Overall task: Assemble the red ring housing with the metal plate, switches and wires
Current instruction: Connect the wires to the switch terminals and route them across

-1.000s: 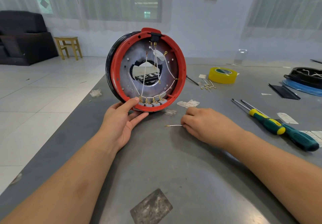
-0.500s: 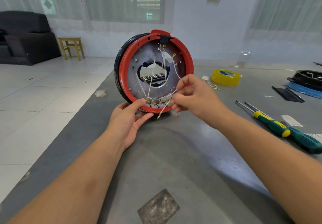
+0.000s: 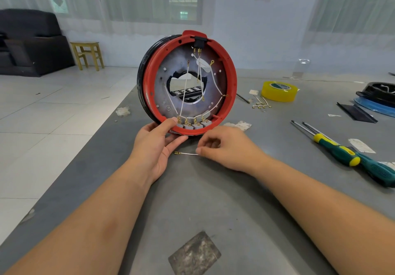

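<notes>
The red ring stands on edge on the table, propped by the left hand, thumb curled over its bottom rim, so the switches face up (handy). The right hand pinches a loose wire on the tabletop just below.

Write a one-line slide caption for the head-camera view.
Left hand steadies the upright red ring housing while the right hand pinches a loose white wire on the grey table.
</notes>
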The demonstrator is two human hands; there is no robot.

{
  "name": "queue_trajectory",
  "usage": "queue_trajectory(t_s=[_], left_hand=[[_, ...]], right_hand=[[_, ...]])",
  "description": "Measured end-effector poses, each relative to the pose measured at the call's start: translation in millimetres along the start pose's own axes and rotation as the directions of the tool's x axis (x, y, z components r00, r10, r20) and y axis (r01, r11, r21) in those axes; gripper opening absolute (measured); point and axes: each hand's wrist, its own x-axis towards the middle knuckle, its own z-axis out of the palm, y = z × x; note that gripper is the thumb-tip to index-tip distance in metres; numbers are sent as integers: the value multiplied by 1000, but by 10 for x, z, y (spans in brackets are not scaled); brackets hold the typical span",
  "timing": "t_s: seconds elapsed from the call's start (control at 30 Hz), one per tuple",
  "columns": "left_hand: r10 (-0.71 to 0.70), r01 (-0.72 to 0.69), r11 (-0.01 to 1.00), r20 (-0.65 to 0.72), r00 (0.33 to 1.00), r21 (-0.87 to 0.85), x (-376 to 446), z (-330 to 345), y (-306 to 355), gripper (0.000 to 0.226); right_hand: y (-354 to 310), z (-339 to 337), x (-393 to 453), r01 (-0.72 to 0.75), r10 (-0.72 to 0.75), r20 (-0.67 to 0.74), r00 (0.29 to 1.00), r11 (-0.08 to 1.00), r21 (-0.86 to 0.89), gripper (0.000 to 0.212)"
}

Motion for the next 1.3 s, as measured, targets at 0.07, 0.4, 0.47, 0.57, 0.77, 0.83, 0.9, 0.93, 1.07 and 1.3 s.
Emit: queue_trajectory(t_s=[0.07,0.4,0.47,0.57,0.77,0.83,0.9,0.93,1.07,1.3], left_hand=[[4,-4,1000,1,1000,3,-3,-5,1,25],[11,-12,1000,17,1000,26,-8,-19,-7,26],[13,-13,1000,16,1000,28,-9,-19,-10,24],[18,-19,999,18,1000,37,-13,-17,-15,21],[23,-23,999,12,1000,38,-2,-22,-17,21],[23,-23,999,15,1000,35,6,-28,-19,21],[24,-25,999,18,1000,31,14,-33,-23,20],[25,-25,999,21,999,32,17,-34,-25,19],[30,-31,999,39,999,40,25,-40,-29,16],[29,-31,999,42,999,44,18,-41,-28,19]], right_hand=[[-56,88,22,26,-24,37,999,998,-52,12],[-104,53,-26,165,-129,167,977,961,-222,7],[-31,-14,-36,155,-130,131,983,966,-206,4],[35,-61,-48,185,-167,98,981,958,-221,21],[55,14,-36,134,-136,0,991,976,-173,24],[56,46,-31,129,-132,-9,991,979,-158,20],[57,68,-25,133,-135,-4,991,979,-152,11],[60,75,-20,134,-136,-2,991,980,-145,9],[48,97,-6,96,-95,14,995,990,-105,13],[5,103,-13,14,-14,27,1000,1000,15,4]])
